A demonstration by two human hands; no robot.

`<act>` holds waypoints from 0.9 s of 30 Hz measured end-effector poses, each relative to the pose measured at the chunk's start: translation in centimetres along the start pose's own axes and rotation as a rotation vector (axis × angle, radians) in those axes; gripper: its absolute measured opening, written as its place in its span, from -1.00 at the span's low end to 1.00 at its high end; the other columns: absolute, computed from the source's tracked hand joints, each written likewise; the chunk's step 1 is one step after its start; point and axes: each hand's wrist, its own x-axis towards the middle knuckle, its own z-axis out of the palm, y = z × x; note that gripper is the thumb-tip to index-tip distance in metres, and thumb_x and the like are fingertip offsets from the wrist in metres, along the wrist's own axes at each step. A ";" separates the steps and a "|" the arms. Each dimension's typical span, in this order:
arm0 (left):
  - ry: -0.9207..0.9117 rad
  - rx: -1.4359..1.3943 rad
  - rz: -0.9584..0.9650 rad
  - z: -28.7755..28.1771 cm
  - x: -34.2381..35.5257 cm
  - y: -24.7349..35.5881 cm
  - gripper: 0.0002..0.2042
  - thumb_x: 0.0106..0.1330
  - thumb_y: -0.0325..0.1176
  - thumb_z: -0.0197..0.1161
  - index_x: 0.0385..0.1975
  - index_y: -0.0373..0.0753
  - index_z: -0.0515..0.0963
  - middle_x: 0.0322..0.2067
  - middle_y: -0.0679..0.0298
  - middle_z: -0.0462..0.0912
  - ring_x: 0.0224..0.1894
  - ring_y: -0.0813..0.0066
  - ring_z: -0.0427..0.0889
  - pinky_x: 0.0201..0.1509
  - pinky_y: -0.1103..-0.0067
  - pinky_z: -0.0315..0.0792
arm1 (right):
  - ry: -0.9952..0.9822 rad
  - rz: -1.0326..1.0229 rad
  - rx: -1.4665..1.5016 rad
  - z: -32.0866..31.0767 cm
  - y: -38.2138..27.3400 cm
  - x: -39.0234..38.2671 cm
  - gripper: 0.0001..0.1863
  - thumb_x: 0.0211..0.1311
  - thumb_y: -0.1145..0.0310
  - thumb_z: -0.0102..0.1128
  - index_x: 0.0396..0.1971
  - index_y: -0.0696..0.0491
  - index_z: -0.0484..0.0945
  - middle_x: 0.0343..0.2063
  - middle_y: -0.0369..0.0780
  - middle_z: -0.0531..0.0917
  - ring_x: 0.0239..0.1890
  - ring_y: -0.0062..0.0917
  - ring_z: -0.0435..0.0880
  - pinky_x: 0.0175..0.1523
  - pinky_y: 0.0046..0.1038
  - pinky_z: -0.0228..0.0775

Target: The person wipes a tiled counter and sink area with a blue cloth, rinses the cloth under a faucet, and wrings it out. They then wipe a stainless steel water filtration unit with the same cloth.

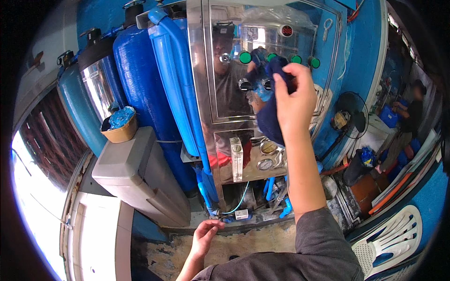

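A dark navy cloth point(271, 121) is pinched in my right hand point(298, 96), which is raised in front of a shiny steel control cabinet point(234, 107). The cloth hangs down past the panel's black knobs, hiding part of one, and its top reaches the row of green round lights point(245, 57). Whether it presses on the metal, I cannot tell. Lower down, my left hand point(206, 237) hangs with loosely curled fingers and nothing visible in it, apart from the cabinet. Below the door sit a clear flow meter point(236, 159) and two round gauges point(265, 164).
Blue tanks point(143, 77) and blue filter pipes point(171, 84) stand left of the cabinet. A grey bin point(124, 161) carries a tan basket point(123, 129) with blue plastic. To the right are a black fan point(349, 114), a white plastic chair point(391, 239) and another person point(415, 110) farther off.
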 end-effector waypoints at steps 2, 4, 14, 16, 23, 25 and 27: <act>-0.016 0.009 -0.018 0.2 0.2 -0.3 -0.80 0.32 -0.58 0.07 -0.08 -0.37 0.46 -0.11 0.15 0.61 -0.02 0.39 0.55 0.17 0.48 0.35 | -0.078 -0.145 -0.097 1.5 -0.3 -0.5 -0.79 0.02 0.52 0.26 -0.30 0.07 0.49 -0.30 -0.14 0.59 -0.20 -0.16 0.57 -0.11 -0.23 0.39; -0.005 -0.017 -0.052 0.2 0.1 -0.7 -0.80 0.32 -0.58 0.07 -0.08 -0.37 0.46 -0.11 0.14 0.61 -0.03 0.39 0.56 0.17 0.48 0.35 | -0.145 -0.123 -0.096 4.0 -0.5 -2.2 -0.77 0.06 0.54 0.21 -0.24 0.09 0.47 -0.26 -0.10 0.58 -0.17 -0.16 0.57 -0.09 -0.23 0.39; 0.147 0.017 -0.030 -2.0 -1.9 -1.4 -0.84 0.30 -0.54 0.10 -0.14 -0.34 0.47 -0.19 0.11 0.63 -0.12 0.31 0.60 0.09 0.39 0.42 | -0.258 0.086 -0.311 4.3 1.1 -13.8 -0.32 0.20 0.24 0.16 0.28 0.18 0.19 0.25 0.01 0.30 -0.11 -0.15 0.38 0.10 -0.19 0.18; 0.173 -0.001 -0.039 -2.7 -2.3 -1.1 -0.80 0.31 -0.56 0.09 -0.09 -0.37 0.46 -0.18 0.11 0.64 -0.05 0.33 0.59 0.15 0.44 0.40 | -0.366 0.064 -0.498 4.8 1.1 -13.8 -0.25 0.17 0.12 0.18 0.30 0.16 0.19 0.36 -0.06 0.16 -0.11 -0.24 0.33 0.14 -0.23 0.09; 0.180 0.013 -0.012 -3.4 -2.2 -0.6 -0.81 0.30 -0.54 0.10 -0.10 -0.35 0.46 -0.18 0.10 0.64 -0.08 0.33 0.59 0.14 0.42 0.39 | -0.292 -0.072 -0.473 6.3 4.0 -12.7 -0.26 0.11 0.15 0.25 0.26 0.14 0.23 0.36 -0.06 0.15 -0.11 -0.25 0.36 0.11 -0.21 0.11; 0.191 0.015 -0.018 -3.3 -2.4 -0.6 -0.81 0.30 -0.53 0.10 -0.10 -0.34 0.46 -0.19 0.10 0.64 -0.09 0.34 0.59 0.14 0.43 0.38 | -0.395 -0.176 -0.523 4.2 4.4 -13.8 -0.25 0.08 0.13 0.28 0.26 0.08 0.26 0.35 -0.11 0.20 -0.11 -0.28 0.36 0.12 -0.24 0.09; 0.185 0.011 -0.009 -3.5 -2.6 -0.4 -0.80 0.30 -0.54 0.10 -0.10 -0.34 0.46 -0.18 0.10 0.64 -0.09 0.34 0.59 0.14 0.43 0.38 | -0.505 -0.010 -0.607 1.8 6.1 -13.2 -0.26 0.07 0.14 0.30 0.26 0.06 0.28 0.35 -0.19 0.23 0.03 -0.28 0.33 0.16 -0.23 0.01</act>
